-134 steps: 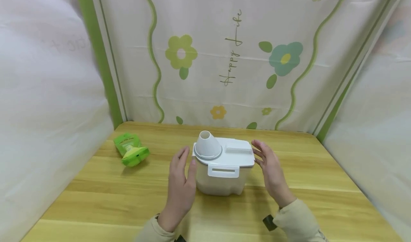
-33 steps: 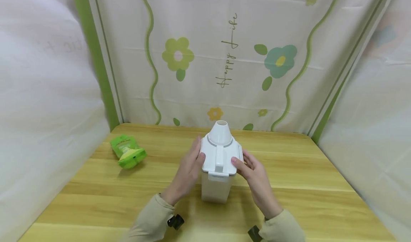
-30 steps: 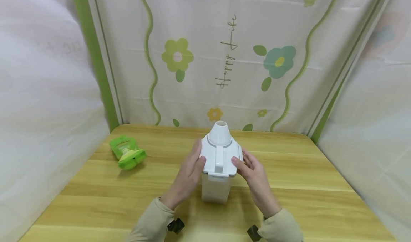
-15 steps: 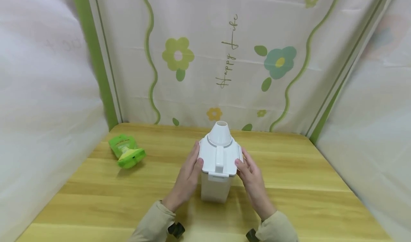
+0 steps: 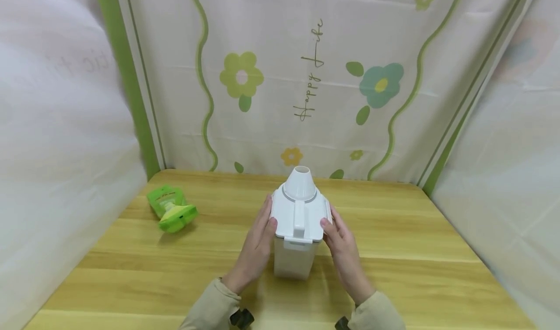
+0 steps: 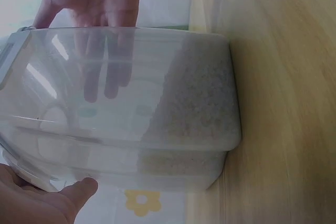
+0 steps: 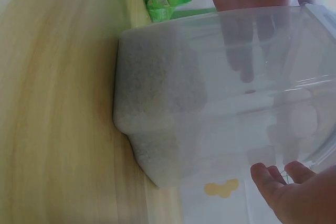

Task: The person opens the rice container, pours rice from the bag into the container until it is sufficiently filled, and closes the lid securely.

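A lidded storage container (image 5: 292,262) stands upright on the table, its white lid (image 5: 284,223) topped by a cone-shaped spout (image 5: 300,185) and a raised handle (image 5: 299,218). Both wrist views show pale, rice-like grains (image 6: 189,98) behind its translucent wall. My left hand (image 5: 252,252) lies along the left side, fingers fairly straight, thumb by the lid's edge. On the right side, my right hand (image 5: 345,254) rests with extended fingers and its thumb at the lid's rim. Through the wall, the left wrist view shows the right fingers (image 6: 93,72) straight.
A green and yellow pouch (image 5: 172,211) lies on the wooden table (image 5: 415,252) at the left. Floral curtains (image 5: 271,101) hang behind the table and along both sides.
Since the earliest frame the container has turned, so its spout now points away and its handle lies nearest me. In the last second, my right hand has shifted slightly outward at the rim.
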`<state>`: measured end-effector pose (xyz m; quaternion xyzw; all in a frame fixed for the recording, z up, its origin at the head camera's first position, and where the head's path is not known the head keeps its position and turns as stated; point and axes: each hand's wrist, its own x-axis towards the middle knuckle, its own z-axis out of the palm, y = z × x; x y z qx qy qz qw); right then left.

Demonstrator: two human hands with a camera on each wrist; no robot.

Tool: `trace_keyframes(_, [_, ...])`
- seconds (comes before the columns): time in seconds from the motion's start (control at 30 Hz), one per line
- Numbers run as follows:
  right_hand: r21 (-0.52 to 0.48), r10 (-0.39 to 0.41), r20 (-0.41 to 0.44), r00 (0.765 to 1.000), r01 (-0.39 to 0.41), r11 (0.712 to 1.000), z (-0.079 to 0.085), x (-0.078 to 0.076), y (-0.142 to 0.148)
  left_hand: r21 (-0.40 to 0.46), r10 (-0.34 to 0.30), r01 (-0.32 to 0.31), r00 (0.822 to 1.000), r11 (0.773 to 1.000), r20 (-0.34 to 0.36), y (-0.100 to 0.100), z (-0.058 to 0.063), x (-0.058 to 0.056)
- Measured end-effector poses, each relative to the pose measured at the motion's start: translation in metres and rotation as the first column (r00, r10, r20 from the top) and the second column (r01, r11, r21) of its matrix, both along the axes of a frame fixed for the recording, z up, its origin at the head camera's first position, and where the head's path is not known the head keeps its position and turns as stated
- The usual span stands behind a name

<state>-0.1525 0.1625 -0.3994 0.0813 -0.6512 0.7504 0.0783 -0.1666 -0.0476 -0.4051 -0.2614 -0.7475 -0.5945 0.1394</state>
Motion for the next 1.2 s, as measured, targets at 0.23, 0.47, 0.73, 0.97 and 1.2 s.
trace_keyframes(0.23, [0.023,-0.022,0.011,1.000,0.022,0.999,0.0008,0.0028,0.0021,0.005,-0.003,0.003,1.000,1.000,0.024,0.0037,-0.0009,0.0021])
trace_keyframes(0.47, [0.038,-0.020,-0.022,1.000,0.021,0.999,0.0030,-0.0006,-0.0003,0.033,-0.017,0.016,0.999,0.999,0.037,0.0046,-0.0006,0.0026])
trace_keyframes(0.73, [0.050,-0.036,-0.039,0.999,0.038,0.998,0.0023,-0.0005,-0.0041,0.053,-0.037,0.035,0.998,0.998,0.041,0.0048,0.0002,0.0022])
trace_keyframes(0.97, [0.073,-0.035,-0.028,0.999,0.037,0.997,0.0010,0.0006,-0.0054,0.060,-0.036,0.031,0.996,0.998,0.081,0.0062,0.0028,0.0064])
trace_keyframes(1.2, [0.090,-0.023,-0.023,0.999,0.025,0.996,0.0038,0.0002,-0.0042,0.055,-0.024,0.020,0.996,0.998,0.081,0.0070,0.0039,0.0066])
